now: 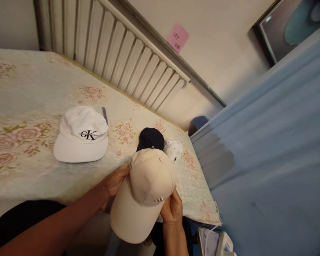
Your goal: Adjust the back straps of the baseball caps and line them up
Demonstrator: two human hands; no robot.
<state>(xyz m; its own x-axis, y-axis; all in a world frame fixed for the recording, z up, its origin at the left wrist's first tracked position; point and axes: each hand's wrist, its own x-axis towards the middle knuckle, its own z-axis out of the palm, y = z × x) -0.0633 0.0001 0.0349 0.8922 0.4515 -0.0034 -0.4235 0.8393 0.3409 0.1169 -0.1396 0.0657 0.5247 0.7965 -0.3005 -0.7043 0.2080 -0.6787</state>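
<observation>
The cream cap (152,176) is held over the near edge of the bed (42,83), brim lowermost. The left hand (116,180) grasps its left side; the right hand (174,207) grasps its right side. Beyond it lie 2 caps: the dark cap (150,138) and the speckled cap (175,148). The lettered cap (81,137) rests to the left.

Had room over bed (117,151) between white cap (80,129) and navy cap (150,138), was barred behind by railing (146,48), right by blue curtain (266,149), met navy cap and spotted cap (175,149) just beyond beige cap (150,181)
</observation>
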